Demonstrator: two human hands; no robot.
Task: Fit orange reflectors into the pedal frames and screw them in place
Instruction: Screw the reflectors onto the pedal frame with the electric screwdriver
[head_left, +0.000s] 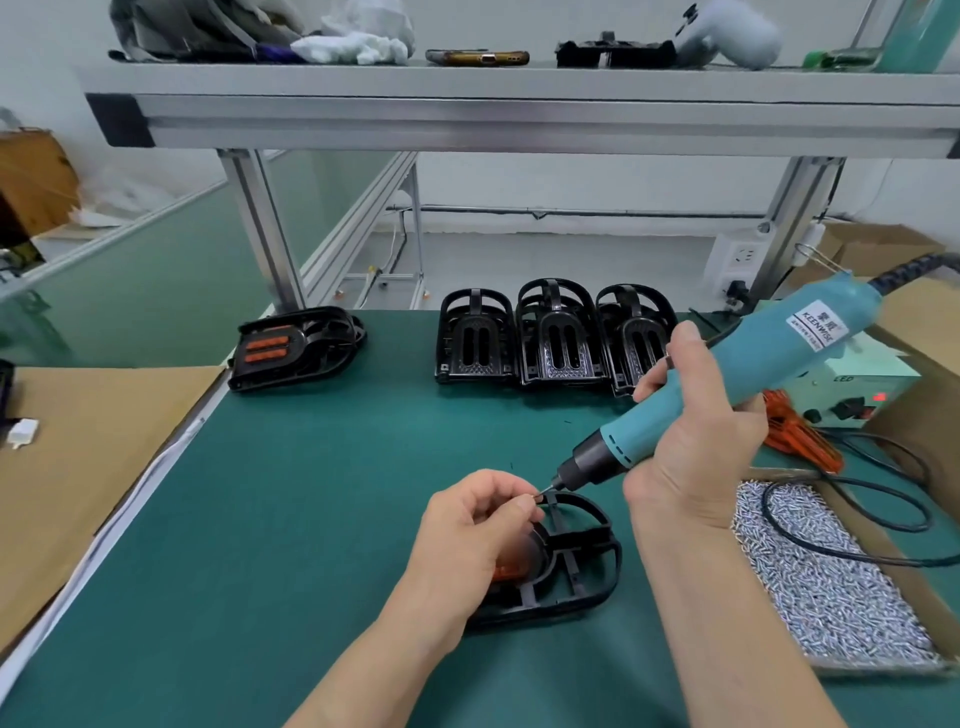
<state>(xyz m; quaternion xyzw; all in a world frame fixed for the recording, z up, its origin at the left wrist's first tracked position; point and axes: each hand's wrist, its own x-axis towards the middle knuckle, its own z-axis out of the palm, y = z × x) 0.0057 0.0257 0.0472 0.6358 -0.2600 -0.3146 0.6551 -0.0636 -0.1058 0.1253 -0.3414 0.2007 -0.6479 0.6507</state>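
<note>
Currently worked pedal frame (576, 536): laid flat on the green mat (311, 519), near the front edge, between the two hands.
Reflector: an orange reflector (506, 571) is seen at the frame's left end, largely covered by the left hand; full seating cannot be confirmed.
Left hand (472, 535): rested on the frame, fingertips curled and pinched on something small and dark, judged to be a screw (537, 498).
Right hand (696, 441): wrapped around the teal electric screwdriver (727, 379), which is tilted down and leftward, its bit brought right to the pinched item.
Step in hand: judged to be a screw being set on the bit; whether any screw is already driven in this frame cannot be told.
Done: a finished pedal (291, 345) at the mat's far left is seen with two orange strips fitted.
Left: three empty frames (558, 338) are lined up at the back, slots open, no orange in them.
Supplies: loose screws (821, 571) are held in a tray (883, 669) just right of the right forearm; spare reflectors (795, 431) are heaped beyond it.
Progress: judged early, with one fitted, one under work, three waiting.
</note>
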